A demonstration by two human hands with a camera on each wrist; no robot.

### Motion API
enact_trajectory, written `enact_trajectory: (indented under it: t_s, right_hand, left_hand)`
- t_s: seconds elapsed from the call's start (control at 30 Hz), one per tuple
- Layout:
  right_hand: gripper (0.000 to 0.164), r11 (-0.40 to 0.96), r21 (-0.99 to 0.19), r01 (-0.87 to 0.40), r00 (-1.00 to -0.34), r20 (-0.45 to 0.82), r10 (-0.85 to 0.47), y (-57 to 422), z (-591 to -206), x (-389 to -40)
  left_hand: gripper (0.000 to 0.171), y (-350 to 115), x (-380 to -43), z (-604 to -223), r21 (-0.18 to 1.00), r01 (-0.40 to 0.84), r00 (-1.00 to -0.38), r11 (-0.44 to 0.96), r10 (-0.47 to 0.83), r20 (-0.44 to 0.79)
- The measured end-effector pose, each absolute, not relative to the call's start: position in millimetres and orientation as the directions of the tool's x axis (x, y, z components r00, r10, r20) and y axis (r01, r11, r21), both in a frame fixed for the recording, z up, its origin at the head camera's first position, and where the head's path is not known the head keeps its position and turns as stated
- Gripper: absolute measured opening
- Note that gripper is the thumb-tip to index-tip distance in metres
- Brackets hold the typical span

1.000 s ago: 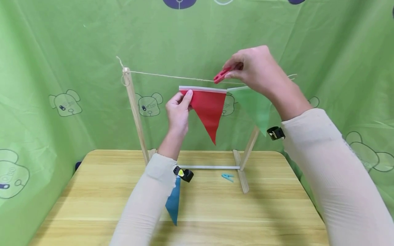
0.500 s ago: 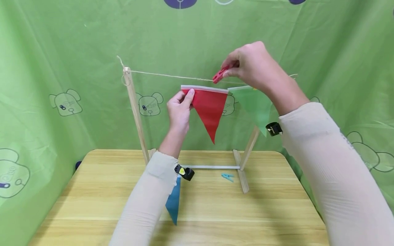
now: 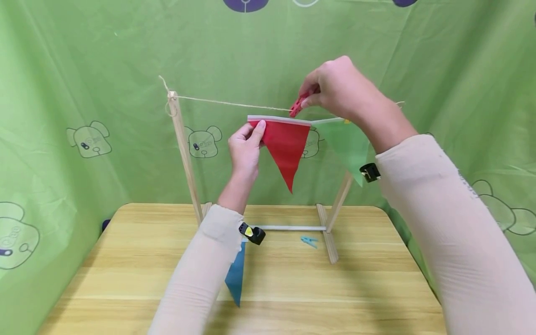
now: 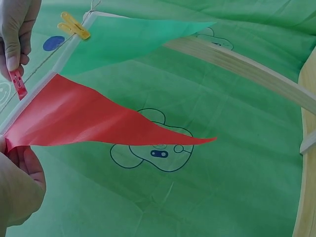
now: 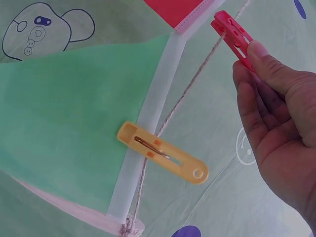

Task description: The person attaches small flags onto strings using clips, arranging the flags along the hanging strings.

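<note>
My left hand (image 3: 244, 151) pinches the upper left corner of a red triangular pennant (image 3: 286, 144), which hangs point down just below the string (image 3: 234, 103). In my right hand (image 3: 343, 88), a red clothespin (image 3: 296, 106) is held between thumb and fingers. Its tip meets the string, above the pennant's white top strip; the right wrist view shows the clothespin (image 5: 224, 22) apart from the red fabric. Beside the red pennant, a green pennant (image 5: 74, 108) hangs from the string by a yellow clothespin (image 5: 185, 168). The two pennants' top corners nearly touch or overlap.
A wooden post (image 3: 184, 158) holds the string's left end. The right post (image 3: 340, 200) is partly hidden by the green pennant. A white crossbar (image 3: 289, 228) runs low between them. On the table (image 3: 335, 298) lie a light blue clothespin (image 3: 309, 241) and a blue pennant (image 3: 236, 279), partly behind my left sleeve.
The red clothespin in my right hand has tilted more upright and dipped slightly towards the pennant's top edge. My left hand has shifted the red pennant slightly right and up.
</note>
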State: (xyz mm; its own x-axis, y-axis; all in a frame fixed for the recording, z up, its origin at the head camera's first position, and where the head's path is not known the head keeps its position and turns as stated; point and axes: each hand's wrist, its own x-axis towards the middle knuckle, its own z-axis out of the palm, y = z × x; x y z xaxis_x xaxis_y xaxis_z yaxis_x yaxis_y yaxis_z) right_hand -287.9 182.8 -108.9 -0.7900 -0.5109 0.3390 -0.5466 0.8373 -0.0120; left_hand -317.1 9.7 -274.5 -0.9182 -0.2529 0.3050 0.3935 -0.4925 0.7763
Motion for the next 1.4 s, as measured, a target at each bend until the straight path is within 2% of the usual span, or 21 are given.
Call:
enact_trajectory:
  t_s: [0.53,1.4]
  right_hand:
    - [0.014,0.831,0.025,-0.556,-0.783,0.319,-0.534,178,-107,-287]
    - [0.013,0.815,-0.01,-0.58,-0.779,0.301,-0.55,173,-117,-291]
  left_hand:
    - [0.011,11,-318,-273,0.762,0.411,-0.909,-0.5,-0.292,0.299]
    - [0.017,13,-316,-271,0.764,0.405,-0.91,-0.503,-0.301,0.285]
